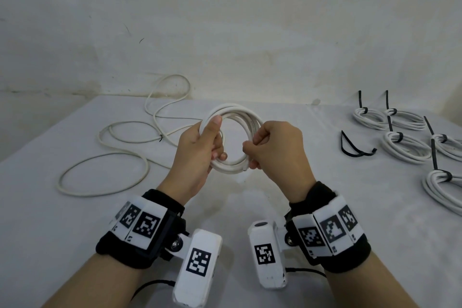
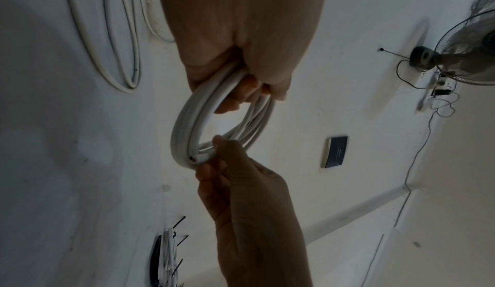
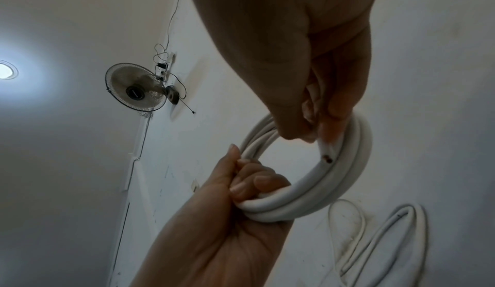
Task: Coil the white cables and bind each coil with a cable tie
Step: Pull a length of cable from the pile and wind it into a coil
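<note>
A white cable coil [image 1: 236,110] of several turns is held upright above the table, between both hands. My left hand [image 1: 211,144] grips its left side, thumb up along the outer turn. On the right side, my right hand [image 1: 260,146] pinches the turns with curled fingers. In the left wrist view the coil [image 2: 187,126] hangs from my left hand [image 2: 241,63], and the right hand [image 2: 241,196] pinches it from below. The right wrist view shows the cable's cut end [image 3: 327,160] lying against the coil [image 3: 356,164] just under my right hand's fingertips [image 3: 329,130].
A loose uncoiled white cable [image 1: 105,157] sprawls over the table's left side. Several coils bound with black ties [image 1: 405,147] lie at the right. A loose black cable tie [image 1: 350,149] lies beside them. Grey table [image 1: 237,207] below the hands; the wall stands close behind.
</note>
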`<state>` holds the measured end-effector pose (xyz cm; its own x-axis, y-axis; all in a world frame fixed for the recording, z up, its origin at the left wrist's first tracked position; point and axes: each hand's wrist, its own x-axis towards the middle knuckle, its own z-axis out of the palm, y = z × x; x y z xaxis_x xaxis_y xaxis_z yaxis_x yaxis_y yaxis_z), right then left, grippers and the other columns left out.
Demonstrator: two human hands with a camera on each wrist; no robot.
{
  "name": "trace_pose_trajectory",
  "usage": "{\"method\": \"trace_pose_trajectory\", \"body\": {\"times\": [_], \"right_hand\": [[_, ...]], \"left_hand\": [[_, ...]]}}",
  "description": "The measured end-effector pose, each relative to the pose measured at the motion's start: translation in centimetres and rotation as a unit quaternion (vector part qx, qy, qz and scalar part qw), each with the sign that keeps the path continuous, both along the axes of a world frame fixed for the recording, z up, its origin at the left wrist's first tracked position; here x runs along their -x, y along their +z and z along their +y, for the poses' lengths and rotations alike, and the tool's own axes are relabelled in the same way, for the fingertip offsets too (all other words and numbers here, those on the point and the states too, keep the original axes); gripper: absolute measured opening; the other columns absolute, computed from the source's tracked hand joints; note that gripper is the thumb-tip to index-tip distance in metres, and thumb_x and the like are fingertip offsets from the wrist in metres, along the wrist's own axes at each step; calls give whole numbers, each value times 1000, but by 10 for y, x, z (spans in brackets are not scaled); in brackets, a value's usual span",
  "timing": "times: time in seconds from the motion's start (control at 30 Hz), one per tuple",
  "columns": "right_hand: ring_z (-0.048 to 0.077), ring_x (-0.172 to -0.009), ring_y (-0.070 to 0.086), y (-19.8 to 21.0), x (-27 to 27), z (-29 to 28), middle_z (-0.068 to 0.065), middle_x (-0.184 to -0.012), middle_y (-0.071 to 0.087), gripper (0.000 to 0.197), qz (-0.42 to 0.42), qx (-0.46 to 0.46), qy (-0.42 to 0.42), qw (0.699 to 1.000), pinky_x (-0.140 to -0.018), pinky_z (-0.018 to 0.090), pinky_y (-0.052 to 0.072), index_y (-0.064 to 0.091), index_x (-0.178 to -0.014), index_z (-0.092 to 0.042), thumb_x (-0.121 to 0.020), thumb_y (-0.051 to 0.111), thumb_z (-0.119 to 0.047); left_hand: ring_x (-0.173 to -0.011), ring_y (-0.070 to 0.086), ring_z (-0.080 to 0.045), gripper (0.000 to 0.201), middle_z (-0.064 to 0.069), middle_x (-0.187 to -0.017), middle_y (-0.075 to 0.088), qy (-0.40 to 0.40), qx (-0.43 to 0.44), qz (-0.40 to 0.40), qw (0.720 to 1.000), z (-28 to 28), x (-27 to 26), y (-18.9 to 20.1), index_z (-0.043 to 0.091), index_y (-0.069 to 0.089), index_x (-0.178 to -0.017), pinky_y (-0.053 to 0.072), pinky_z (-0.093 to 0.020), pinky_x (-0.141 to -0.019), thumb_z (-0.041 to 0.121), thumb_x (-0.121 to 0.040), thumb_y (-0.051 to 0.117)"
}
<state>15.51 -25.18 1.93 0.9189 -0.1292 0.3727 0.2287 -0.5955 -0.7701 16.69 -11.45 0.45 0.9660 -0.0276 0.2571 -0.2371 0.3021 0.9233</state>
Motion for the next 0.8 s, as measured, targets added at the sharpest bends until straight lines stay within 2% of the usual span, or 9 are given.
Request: {"method": "trace_pose_trajectory", "body": {"times": [0.13,0.23,0.33,0.43,0.53,0.6,0.7,0.73,0.8], "right_hand": [[16,-45,65,2,0,-1,12,-52,65,13,15,-147,27,989,-47,23,54,57,-79,3,-81,69,-1],[18,-47,66,2,2,5,11,-53,64,14,-3,-197,36,980,-46,21,52,56,-78,1,-83,68,0],[14,-46,65,1,3,8,11,-57,62,16,-28,-171,23,985,-47,20,51,54,-76,-1,-81,70,-1],[4,-53,53,-1,0,5,-1,-66,56,26,-79,-61,-24,995,-54,10,41,51,-75,-11,-74,78,-10],[6,-76,48,1,-3,-1,-4,-93,48,45,-104,-35,-28,994,-65,7,39,43,-96,-19,-71,80,-15],[6,-82,58,5,-3,-5,-1,-102,51,48,-55,-110,39,992,-70,10,47,42,-111,-20,-77,75,-11],[11,-59,60,8,-3,-7,4,-79,61,16,15,-309,197,930,-71,31,57,59,-105,-8,-89,63,-6],[10,-53,54,9,-3,-7,3,-73,58,8,26,-360,226,905,-65,30,56,62,-96,-6,-91,60,-13],[8,-47,43,12,-2,-8,1,-69,51,31,47,-412,250,875,-53,23,49,60,-86,-6,-85,56,-36]], "left_hand": [[-42,30,-7,34,9,-47,32,6,11,-2,1000,1,-1,2,14,38,-67,42,-20,-50,26,-98,45],[-42,30,-7,34,9,-47,32,8,18,-6,1000,4,-1,5,14,38,-67,42,-20,-49,26,-98,46],[-41,29,-6,35,9,-47,31,2,28,-3,1000,5,0,7,14,37,-67,41,-19,-48,26,-98,45],[-41,28,-6,33,8,-48,29,-16,55,15,998,5,2,10,14,39,-69,41,-19,-47,28,-98,45],[-41,27,-6,34,7,-48,26,-34,88,30,995,5,3,14,14,40,-69,40,-18,-45,30,-98,44],[-40,26,-6,35,7,-48,26,-53,104,37,992,6,3,15,14,40,-68,39,-17,-45,32,-98,44],[-41,27,-6,36,7,-48,27,-87,103,54,989,5,4,16,14,40,-68,40,-18,-46,33,-98,43],[-42,29,-6,36,7,-49,27,-95,102,58,989,4,4,15,14,41,-68,41,-18,-46,34,-98,42],[-42,32,-6,35,6,-50,29,-104,101,63,987,4,5,15,14,41,-69,44,-19,-48,36,-97,42]]}}
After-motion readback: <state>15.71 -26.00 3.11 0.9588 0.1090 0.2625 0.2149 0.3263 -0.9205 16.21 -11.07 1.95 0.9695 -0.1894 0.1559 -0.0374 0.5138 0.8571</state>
